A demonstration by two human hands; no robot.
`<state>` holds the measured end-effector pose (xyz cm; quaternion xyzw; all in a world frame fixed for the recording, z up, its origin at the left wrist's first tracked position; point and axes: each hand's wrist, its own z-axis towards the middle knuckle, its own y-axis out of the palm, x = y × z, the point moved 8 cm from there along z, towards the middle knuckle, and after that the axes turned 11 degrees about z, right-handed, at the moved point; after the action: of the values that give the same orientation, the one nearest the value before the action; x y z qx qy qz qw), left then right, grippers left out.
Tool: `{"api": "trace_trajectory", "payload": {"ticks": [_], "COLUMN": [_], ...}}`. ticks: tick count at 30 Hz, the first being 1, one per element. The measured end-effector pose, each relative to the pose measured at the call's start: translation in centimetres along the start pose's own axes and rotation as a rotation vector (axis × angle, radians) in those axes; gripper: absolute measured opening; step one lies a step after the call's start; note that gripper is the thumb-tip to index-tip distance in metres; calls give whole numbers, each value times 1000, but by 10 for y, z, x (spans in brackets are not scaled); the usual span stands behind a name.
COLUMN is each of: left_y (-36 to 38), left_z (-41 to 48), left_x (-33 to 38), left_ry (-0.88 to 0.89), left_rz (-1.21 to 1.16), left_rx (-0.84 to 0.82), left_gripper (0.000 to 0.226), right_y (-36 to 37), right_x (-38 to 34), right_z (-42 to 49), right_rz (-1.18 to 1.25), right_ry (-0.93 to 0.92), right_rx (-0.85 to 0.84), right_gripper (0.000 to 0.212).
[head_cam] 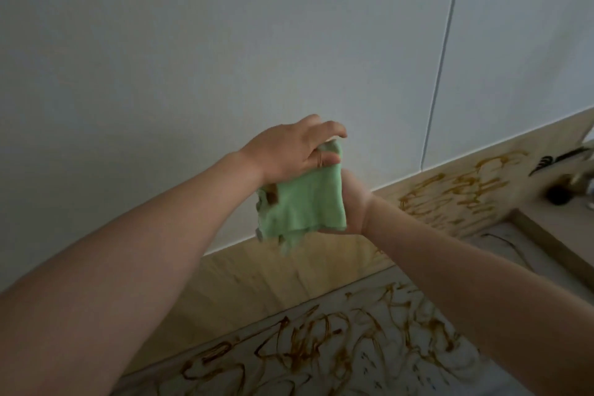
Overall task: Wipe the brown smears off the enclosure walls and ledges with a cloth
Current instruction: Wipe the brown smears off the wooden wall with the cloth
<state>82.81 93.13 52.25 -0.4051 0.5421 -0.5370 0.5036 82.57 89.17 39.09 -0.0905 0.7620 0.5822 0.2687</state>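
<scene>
I see my left hand (289,151) raised before the pale wall (160,58), fingers curled over the top of the green cloth (305,206), brown stain at its left corner, right hand (355,202) apparently gripping its right edge, fingers mostly hidden, brown smears (450,193) on the wooden ledge (257,273) beyond.

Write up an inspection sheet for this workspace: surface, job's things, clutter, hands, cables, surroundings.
Surface: wooden panel shows no smears on its near stretch; brown smears cover its far right stretch and the pale ledge below.
Job's things: green cloth, bunched between both hands, with a brown stain at its left corner.
Clutter: dark blurred objects at far right, not identifiable.
Hands: left hand grips the cloth's top; right hand holds it from below, fingers mostly hidden.
Cables: a thin line runs down the wall; cannot tell whether cable or seam.
Surroundings: white wall above the panel.
</scene>
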Motion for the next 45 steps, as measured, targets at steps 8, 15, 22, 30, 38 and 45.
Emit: {"api": "trace_trajectory", "payload": {"ticks": [8,15,22,30,38,45], "left_y": [145,205,250,280,292,297], "left_z": [27,99,174,235,239,238], "left_x": [7,67,123,97,94,92], "left_ry": [-37,170,462,591,704,715], "left_rz": [73,218,491,1192,1240,1230], "left_rx": [-143,-157,-51,-152,-13,59], "left_gripper": [13,15,26,62,63,61], "right_y": [-161,-271,-358,-395,-368,-499], "right_x": [40,32,22,-12,-40,5], "right_z": [-48,-116,-158,-73,45,64], "right_rz": [438,598,657,504,-65,388], "right_ry": [-120,-300,-480,-541,-603,-386], "right_rx": [422,629,843,932,1110,1399], "right_gripper": [52,51,50,61,59,57]}}
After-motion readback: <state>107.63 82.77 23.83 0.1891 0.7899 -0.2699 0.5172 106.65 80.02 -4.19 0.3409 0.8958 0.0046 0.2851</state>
